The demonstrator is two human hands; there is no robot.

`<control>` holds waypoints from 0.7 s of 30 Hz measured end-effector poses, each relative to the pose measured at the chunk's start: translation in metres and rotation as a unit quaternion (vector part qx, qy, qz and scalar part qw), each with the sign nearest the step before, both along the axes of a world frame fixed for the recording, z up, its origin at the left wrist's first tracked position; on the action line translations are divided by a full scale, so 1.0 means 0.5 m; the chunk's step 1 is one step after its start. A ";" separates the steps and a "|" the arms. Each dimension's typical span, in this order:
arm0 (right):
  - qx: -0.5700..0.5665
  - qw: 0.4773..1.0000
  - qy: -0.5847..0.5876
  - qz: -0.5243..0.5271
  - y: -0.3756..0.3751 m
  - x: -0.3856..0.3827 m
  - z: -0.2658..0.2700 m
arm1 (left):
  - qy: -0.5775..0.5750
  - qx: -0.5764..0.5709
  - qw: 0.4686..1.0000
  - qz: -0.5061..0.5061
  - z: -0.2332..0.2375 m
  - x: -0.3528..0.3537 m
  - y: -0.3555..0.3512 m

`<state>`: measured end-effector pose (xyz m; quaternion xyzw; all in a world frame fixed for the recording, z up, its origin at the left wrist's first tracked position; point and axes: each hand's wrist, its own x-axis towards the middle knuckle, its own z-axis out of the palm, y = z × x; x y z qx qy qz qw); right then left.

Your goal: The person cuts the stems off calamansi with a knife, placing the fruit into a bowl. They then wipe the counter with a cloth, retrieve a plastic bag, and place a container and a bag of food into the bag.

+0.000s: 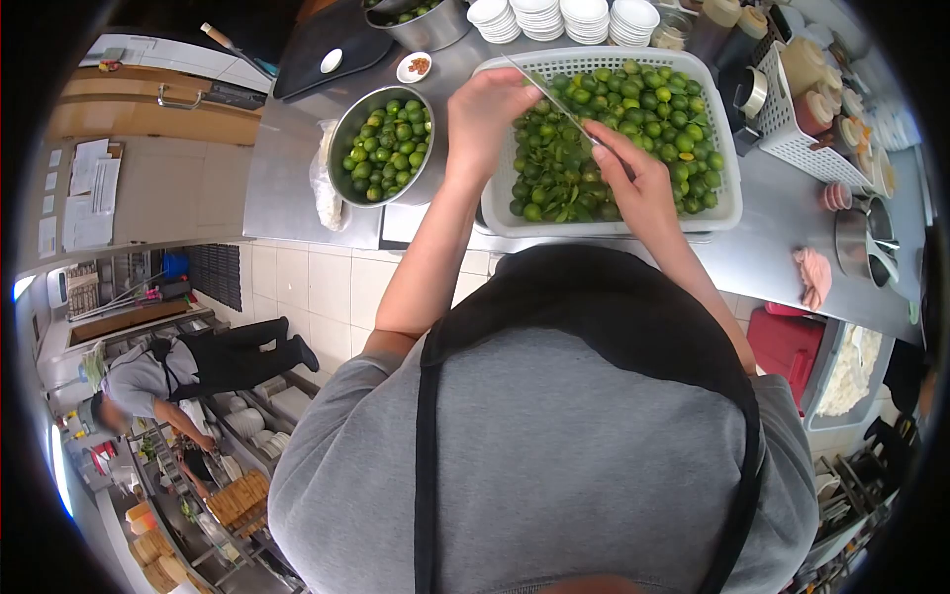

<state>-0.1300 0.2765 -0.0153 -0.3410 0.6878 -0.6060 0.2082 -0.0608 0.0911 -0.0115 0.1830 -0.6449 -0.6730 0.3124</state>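
Observation:
My right hand [638,183] is closed round the dark handle of a knife [566,111], its thin blade slanting up and left. My left hand [487,117] is raised at the near left corner of the white basket [734,193], fingers curled in beside the blade. Whatever those fingers hold is hidden. Below both hands, small green limes [633,94] fill the basket, with leafy stems [554,173] among them on the left side. Left of my left forearm stands a metal pot [339,163] with more green limes [388,148] in it.
A small dish [414,67] of reddish bits and a dark tray [336,61] lie behind the pot. Stacked white dishes [539,18] line the back. Bottles in a white crate [792,119] stand right, with a pink cloth [813,277] nearer. Another person [188,366] works at the far left.

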 end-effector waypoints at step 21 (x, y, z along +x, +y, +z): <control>-0.009 1.000 -0.008 0.000 0.002 -0.013 -0.036 | -0.393 -0.514 0.760 -0.055 -0.060 0.048 -0.045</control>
